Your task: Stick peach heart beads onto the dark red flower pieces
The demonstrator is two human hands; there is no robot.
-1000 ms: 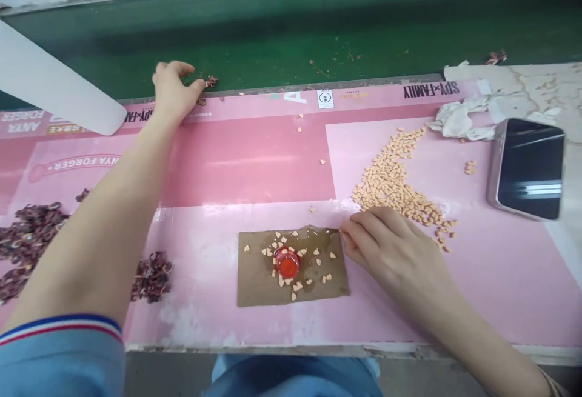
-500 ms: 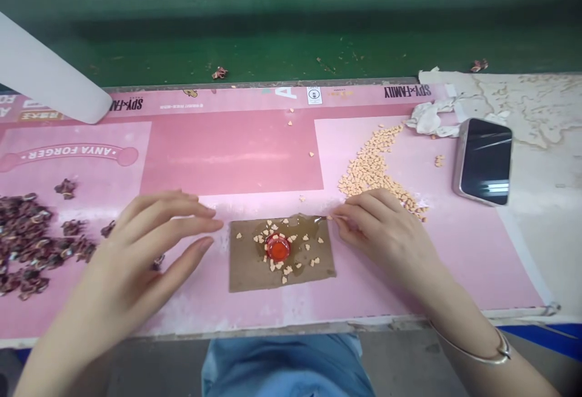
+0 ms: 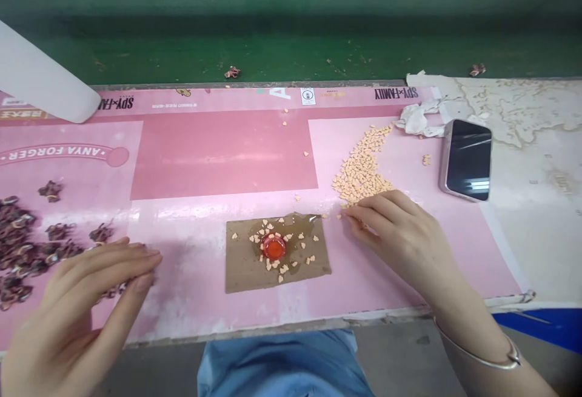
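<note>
My left hand (image 3: 97, 306) is open, its fingers stretched out and thumb apart, close over the near edge of a pile of dark reddish dried flower-like pieces (image 3: 18, 227). My right hand (image 3: 395, 233) has its thumb and fingertips pinched together at the near edge of a spread of small pale tan pieces (image 3: 361, 173). Whatever the pinch holds, if anything, cannot be made out. Between the hands lies a brown rectangular card (image 3: 245, 270), wet with clear liquid. A round, shiny red piece (image 3: 274, 248) sits on it with several tan pieces around it.
A phone (image 3: 468, 160) and crumpled white tissue (image 3: 416, 118) lie at the right, by a stained paper sheet (image 3: 536, 142). A white bottle-like object (image 3: 45, 76) slants in from the upper left. A green strip (image 3: 295, 45) runs behind the pink mat (image 3: 227, 154).
My left hand has moved left, away from the card towards the dark pieces. My right hand has drawn from the card's corner to the tan pieces. The view has shifted slightly.
</note>
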